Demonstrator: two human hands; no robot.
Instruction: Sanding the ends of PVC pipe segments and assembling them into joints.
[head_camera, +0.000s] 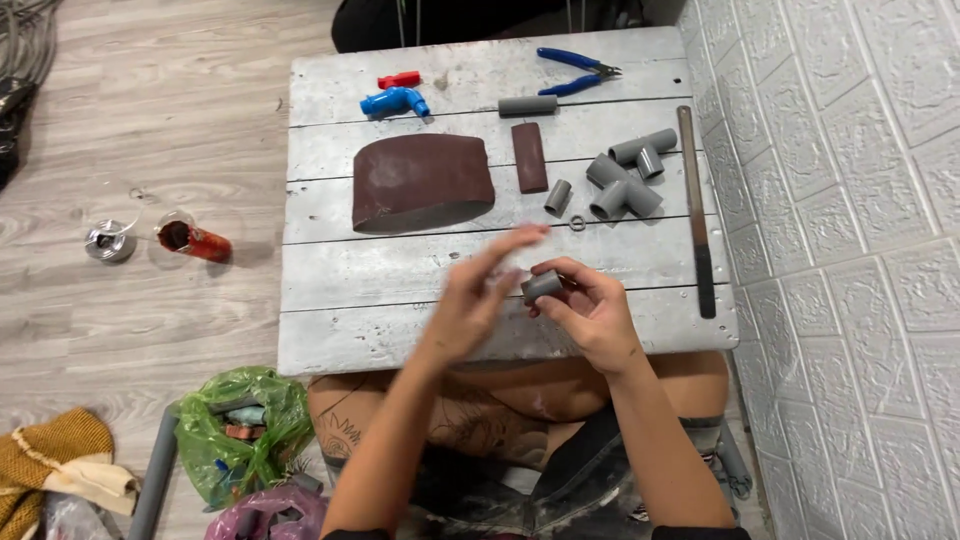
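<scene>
My right hand (590, 310) grips a short grey pipe coupling (541, 286) above the near part of the grey wooden table (350, 300). Just left of the coupling is my left hand (478, 295), fingers stretched out and blurred, fingertips over the coupling, holding nothing that I can see. Further back on the table lie a large curved sheet of brown sandpaper (420, 181) and a smaller brown sandpaper strip (529, 157).
Grey pipe fittings (627, 178), a short pipe piece (557, 196), a small ring (578, 223), a grey tube (527, 105), a blue tap (394, 102), a red handle (399, 79), blue pliers (575, 70) and a long file (694, 210) lie on the table. A white wall stands right. A red can (194, 240) and green bag (240, 430) sit on the floor.
</scene>
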